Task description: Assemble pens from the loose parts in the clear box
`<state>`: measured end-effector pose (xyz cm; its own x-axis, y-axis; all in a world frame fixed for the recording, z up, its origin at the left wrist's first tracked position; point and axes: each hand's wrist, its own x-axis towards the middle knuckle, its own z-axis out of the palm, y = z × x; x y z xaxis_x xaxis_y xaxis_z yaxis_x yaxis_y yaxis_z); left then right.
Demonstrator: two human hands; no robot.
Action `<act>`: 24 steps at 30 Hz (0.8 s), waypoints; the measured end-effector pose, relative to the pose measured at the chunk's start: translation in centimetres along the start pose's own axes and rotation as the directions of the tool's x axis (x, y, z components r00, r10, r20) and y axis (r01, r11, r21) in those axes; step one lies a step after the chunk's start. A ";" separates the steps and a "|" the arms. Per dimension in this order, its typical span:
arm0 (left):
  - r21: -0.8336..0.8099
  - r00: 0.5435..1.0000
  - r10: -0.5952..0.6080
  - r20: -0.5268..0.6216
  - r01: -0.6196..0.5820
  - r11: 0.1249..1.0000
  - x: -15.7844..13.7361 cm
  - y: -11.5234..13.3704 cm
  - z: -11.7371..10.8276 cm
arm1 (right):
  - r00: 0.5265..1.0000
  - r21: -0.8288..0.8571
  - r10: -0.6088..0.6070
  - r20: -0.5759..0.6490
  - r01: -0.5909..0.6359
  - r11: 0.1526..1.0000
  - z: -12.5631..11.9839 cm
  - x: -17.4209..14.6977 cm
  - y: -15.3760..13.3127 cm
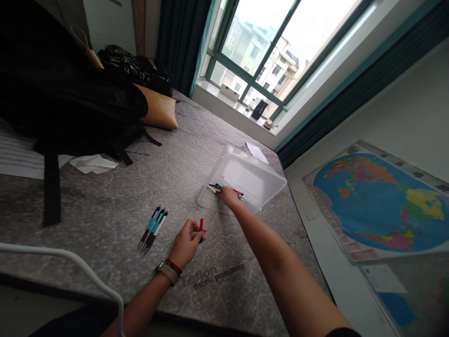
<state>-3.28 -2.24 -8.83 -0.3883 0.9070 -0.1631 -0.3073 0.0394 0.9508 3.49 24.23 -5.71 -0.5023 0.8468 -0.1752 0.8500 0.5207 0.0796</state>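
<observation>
Two bare forearms stretched over a grey patterned cover (224, 285), its near edge printed with "Teflon fabric protector". Nearest of all, a white cable (70, 255) curved across the lower left. On the left wrist sat a tan-strapped watch (170, 274) and, against it, a red bracelet (175, 266).

The left hand (187, 238) was just above the cover, thumb and fingers pinched together on a red pen (201, 224) that stood nearly upright, its lower end dark. To the left of that hand lay three pens (156, 228) side by side — two teal, one white, all with black grips — slanted and untouched.

Farther on, the right hand (228, 195) reached down into a clear plastic box (245, 171), over a small pile of pens (214, 188). Its fingertips were hidden, so I could not tell how far they were spread or whether they gripped anything. A red pen in the box showed just beyond the hand.

Past these, crumpled white paper (93, 164) lay beside a big black bag (73, 93), with a tan pouch (159, 107) partly behind it. A white slip (257, 152) lay behind the box. A world map (379, 201) hung on the right wall — and, farthest off, pale buildings (280, 65) stood outside the window (252, 77).
</observation>
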 end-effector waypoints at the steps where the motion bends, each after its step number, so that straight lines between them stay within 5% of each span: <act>1: -0.001 1.000 0.000 -0.014 0.000 1.000 0.0 -0.1 0.0 | 1.000 0.013 0.005 -0.005 -0.005 1.000 -0.1 -0.4 0.2; 6: 0.032 0.997 0.005 -0.074 -0.003 0.999 -0.1 -0.7 0.0 | 0.994 0.178 0.024 -0.105 -0.005 0.984 -0.8 -3.9 1.1; 10: 0.065 0.994 -0.044 -0.104 0.050 0.997 0.0 -0.9 -0.2 | 0.973 0.300 -0.225 -0.047 0.229 0.926 -0.5 -8.7 1.2; 14: 0.085 0.995 -0.078 -0.060 0.083 0.993 -0.1 -0.6 0.0 | 0.854 0.431 -0.503 0.131 0.409 0.805 0.1 -13.1 1.3; 17: 0.095 0.995 -0.095 -0.014 0.095 0.991 -0.5 -0.5 0.3 | 0.776 0.469 -0.597 0.204 0.458 0.755 0.4 -14.1 1.7; 20: 0.160 0.997 -0.068 0.033 0.062 0.985 -0.8 -0.7 0.4 | 0.856 0.418 -0.499 0.134 0.408 0.812 0.0 -12.4 2.6; 24: 0.260 0.998 -0.025 0.065 0.007 0.965 -0.8 -0.9 0.4 | 0.981 0.247 -0.195 0.001 0.189 0.950 -1.2 -7.1 3.3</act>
<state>-2.36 -2.84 -9.45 -0.3233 0.9310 -0.1694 -0.0733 0.1538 0.9854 9.66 20.10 -3.04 -0.6587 0.7286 -0.1878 0.7519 0.6281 -0.2002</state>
